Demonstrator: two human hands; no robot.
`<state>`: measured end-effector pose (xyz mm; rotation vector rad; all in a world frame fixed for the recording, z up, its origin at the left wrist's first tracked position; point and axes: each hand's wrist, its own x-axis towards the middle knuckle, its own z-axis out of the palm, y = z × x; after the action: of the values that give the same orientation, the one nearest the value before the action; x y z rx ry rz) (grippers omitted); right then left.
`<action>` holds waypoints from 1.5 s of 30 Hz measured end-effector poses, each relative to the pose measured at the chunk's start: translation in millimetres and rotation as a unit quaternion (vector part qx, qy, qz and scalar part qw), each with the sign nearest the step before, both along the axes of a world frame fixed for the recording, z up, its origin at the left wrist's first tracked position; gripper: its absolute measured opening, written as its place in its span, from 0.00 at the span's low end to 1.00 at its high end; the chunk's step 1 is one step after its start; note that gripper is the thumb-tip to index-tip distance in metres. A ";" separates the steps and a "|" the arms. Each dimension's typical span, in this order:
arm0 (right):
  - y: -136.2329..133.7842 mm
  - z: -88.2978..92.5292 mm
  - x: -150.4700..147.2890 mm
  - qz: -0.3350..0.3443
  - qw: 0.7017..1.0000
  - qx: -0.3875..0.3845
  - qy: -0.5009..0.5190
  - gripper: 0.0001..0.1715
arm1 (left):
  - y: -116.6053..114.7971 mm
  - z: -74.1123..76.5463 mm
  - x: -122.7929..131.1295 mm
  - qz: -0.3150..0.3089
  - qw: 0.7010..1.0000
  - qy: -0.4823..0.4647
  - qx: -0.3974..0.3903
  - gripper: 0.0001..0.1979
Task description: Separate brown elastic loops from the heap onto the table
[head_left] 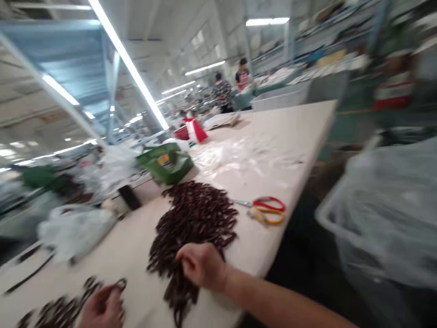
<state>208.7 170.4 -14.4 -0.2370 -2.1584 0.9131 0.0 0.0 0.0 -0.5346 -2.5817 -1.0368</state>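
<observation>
A heap of small dark brown loops [201,212] is spread over the middle of the pale table [150,255]. My right hand [205,266] is closed over the near part of this heap, its fingers curled in; whatever they hold is hidden. At the lower left, my left hand [104,307] is closed in a pinch. One dark loop [121,284] sticks up from its fingertips. A second, smaller group of the same loops [61,312] lies beside and beyond my left hand. Motion blur softens the details.
Scissors [268,209] with red and yellow handles lie right of the heap. Beyond it are a green bag [165,163], clear plastic [225,157] and a black phone-like object [129,197]. A plastic-lined bin [385,218] stands past the table's right edge. Two people work far off.
</observation>
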 end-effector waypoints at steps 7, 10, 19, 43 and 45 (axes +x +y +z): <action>14.3 -21.9 -20.2 -0.009 0.995 -0.078 0.068 0.10 | -37.6 -0.3 -15.0 0.000 0.997 -0.023 -0.078 0.17; 12.9 -18.4 -15.9 -0.008 0.996 -0.068 0.058 0.09 | -15.4 -12.9 -4.8 -0.082 0.991 -0.036 -0.099 0.14; 8.9 -16.0 -17.2 0.024 0.999 -0.026 0.031 0.10 | 30.1 -33.8 4.4 -0.189 0.972 -0.043 -0.134 0.11; 2.2 -18.6 -14.6 0.191 0.982 0.000 -0.009 0.28 | 36.1 3.9 84.3 -0.401 0.684 -0.504 0.342 0.33; 5.5 -13.7 -9.8 0.220 0.973 -0.026 -0.069 0.31 | 30.0 3.6 78.0 -0.418 0.672 -0.521 0.319 0.37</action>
<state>198.9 176.0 -28.1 0.1684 -2.3652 1.2299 78.0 30.0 3.6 -1.2159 -2.2644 -3.1846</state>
